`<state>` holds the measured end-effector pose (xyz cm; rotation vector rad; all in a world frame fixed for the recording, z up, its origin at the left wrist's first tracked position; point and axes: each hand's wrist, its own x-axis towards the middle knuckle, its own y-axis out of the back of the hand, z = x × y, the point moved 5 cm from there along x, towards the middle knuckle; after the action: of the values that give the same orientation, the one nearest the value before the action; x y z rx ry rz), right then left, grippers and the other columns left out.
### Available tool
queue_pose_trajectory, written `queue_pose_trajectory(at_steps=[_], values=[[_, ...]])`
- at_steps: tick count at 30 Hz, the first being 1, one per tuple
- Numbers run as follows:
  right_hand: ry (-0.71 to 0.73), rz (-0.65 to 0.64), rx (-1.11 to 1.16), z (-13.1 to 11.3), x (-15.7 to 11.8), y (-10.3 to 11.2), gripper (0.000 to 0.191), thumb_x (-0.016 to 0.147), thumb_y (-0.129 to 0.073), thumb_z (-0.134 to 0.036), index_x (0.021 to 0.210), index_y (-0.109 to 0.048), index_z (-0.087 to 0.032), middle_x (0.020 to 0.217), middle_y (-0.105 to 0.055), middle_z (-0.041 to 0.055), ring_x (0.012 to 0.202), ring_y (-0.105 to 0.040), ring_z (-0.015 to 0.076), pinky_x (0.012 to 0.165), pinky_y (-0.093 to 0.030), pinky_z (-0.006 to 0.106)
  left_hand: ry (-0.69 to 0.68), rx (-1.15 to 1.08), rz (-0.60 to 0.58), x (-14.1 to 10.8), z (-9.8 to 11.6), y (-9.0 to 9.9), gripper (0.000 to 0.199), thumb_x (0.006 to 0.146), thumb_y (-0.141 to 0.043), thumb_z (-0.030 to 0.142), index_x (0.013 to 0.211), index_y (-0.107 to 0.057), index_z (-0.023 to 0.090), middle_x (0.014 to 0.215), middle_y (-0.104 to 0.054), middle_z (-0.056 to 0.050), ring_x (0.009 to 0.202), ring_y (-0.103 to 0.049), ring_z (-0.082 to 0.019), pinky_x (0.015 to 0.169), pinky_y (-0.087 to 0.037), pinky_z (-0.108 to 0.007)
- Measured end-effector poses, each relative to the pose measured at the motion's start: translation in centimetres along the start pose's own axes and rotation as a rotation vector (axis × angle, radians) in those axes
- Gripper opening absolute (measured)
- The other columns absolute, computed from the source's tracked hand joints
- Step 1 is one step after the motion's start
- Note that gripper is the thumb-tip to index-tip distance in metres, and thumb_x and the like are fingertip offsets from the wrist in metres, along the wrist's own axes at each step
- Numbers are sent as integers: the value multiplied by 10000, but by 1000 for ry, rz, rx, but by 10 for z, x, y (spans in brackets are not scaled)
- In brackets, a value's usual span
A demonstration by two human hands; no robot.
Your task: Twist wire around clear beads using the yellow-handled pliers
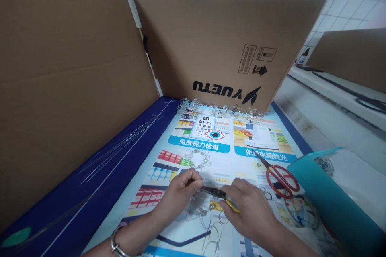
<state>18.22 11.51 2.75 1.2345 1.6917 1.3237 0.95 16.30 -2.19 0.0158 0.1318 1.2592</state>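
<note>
My right hand (251, 207) is closed around the yellow-handled pliers (215, 192), whose dark jaws point left. Right at the tip of those jaws, the thumb and fingers of my left hand (182, 186) pinch a thin wire; its exact shape is mostly covered by my fingers. A loose ring of beaded wire (202, 211) lies beneath both hands, with more looped beaded wire (199, 158) just beyond them. Several curved wire hooks (214, 236) rest on the printed sheet nearest me.
Red-handled scissors (282, 180) lie at right, beside a teal-edged box (337, 196) holding a wire bundle (325, 165). Tall cardboard panels (181, 48) stand at the back and left. Wire pieces (221, 111) line the back panel's foot. Long thin strands (120, 140) lie at left.
</note>
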Motion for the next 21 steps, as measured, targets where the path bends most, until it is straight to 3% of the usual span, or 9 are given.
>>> queue_pose_trajectory(at_steps=[21], values=[[-33, -66, 7, -1, 0, -1, 192, 821, -457, -372, 938, -578, -280, 835, -565, 10, 780, -545, 187, 644, -331, 270, -66, 44, 14, -6, 8, -1, 133, 791, -533, 216, 671, -522, 160, 616, -467, 27, 598, -406, -105, 559, -326, -217]])
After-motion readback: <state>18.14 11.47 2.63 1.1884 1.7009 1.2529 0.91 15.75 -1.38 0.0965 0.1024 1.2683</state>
